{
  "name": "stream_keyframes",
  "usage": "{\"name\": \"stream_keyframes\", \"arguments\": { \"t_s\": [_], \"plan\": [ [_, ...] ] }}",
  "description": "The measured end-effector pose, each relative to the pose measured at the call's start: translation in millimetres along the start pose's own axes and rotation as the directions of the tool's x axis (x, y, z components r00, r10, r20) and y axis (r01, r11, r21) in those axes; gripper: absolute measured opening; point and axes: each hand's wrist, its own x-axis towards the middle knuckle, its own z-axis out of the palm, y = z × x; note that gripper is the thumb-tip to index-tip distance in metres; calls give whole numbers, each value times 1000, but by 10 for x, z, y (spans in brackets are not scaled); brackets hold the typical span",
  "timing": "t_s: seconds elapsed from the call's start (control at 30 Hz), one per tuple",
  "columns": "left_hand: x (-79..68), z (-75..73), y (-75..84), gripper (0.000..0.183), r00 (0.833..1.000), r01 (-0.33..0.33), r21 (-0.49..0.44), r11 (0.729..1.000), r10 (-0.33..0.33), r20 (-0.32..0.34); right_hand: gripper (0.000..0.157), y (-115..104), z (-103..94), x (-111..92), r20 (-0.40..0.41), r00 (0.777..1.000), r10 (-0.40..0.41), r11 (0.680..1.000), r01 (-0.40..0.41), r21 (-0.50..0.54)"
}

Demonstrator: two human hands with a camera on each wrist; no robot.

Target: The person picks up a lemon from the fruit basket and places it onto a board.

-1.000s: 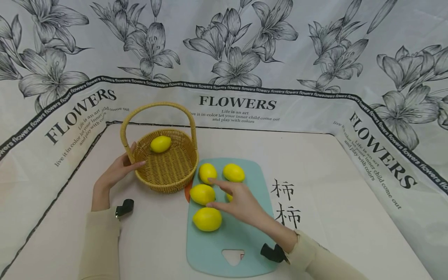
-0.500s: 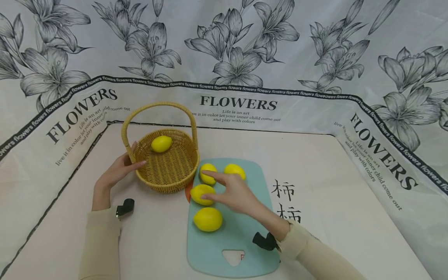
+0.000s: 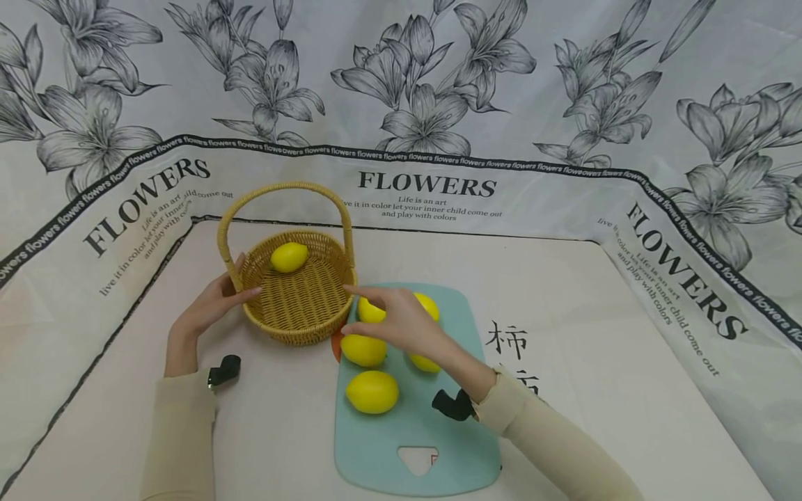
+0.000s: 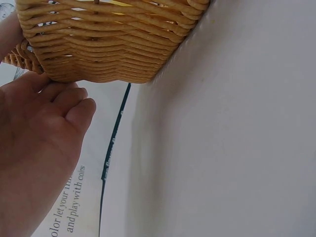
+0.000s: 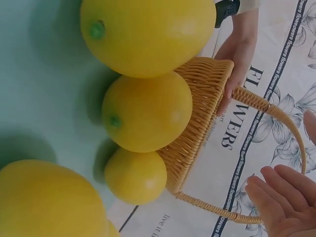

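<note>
My left hand (image 3: 211, 303) grips the left side of the round wicker basket (image 3: 299, 339), thumb over the rim. One lemon (image 3: 289, 257) lies inside near the back. With thumb and forefinger apart and nothing between them, my right hand (image 3: 407, 321) hovers over the cutting board (image 3: 370, 456), fingertips at the basket's right side. It partly hides the lemons beneath: a back-left lemon (image 3: 368, 310), a back-right lemon (image 3: 429, 306) and another lemon (image 3: 425, 362) below that. Still in plain sight are the middle-left lemon (image 3: 362, 351) and the front-left lemon (image 3: 372, 392).
The basket's tall arched handle (image 3: 285, 186) stands upright over its opening. A flower-printed cloth (image 3: 426, 118) hangs behind and continues at both sides. The pale table surface (image 3: 564, 299) carries black printed characters (image 3: 509, 339) right of the board.
My right hand has moved left and away from me, from over the lemons to the basket's right edge, holding nothing. The left hand, basket and lemons stay in place.
</note>
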Motion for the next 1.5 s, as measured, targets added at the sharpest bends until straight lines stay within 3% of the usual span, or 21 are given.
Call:
{"name": "stream_keyframes", "arguments": {
  "t_s": [0.43, 0.77, 1.5],
  "plan": [
    [-8, 15, 22, 87, 1000, 2, 7, 1000, -2, -3, 64, -68, 44, 302, 39, 999, -37, 999, 36, 26],
    [1, 6, 9, 87, 1000, 6, 6, 1000, -6, -5, 62, -153, 77, 551, 36, 998, -45, 997, 47, -53],
    [-24, 34, 33, 88, 1000, -24, -4, 1000, 24, -12, 62, -250, 193, 1038, 47, 998, -45, 993, 50, -108]
  ]
}}
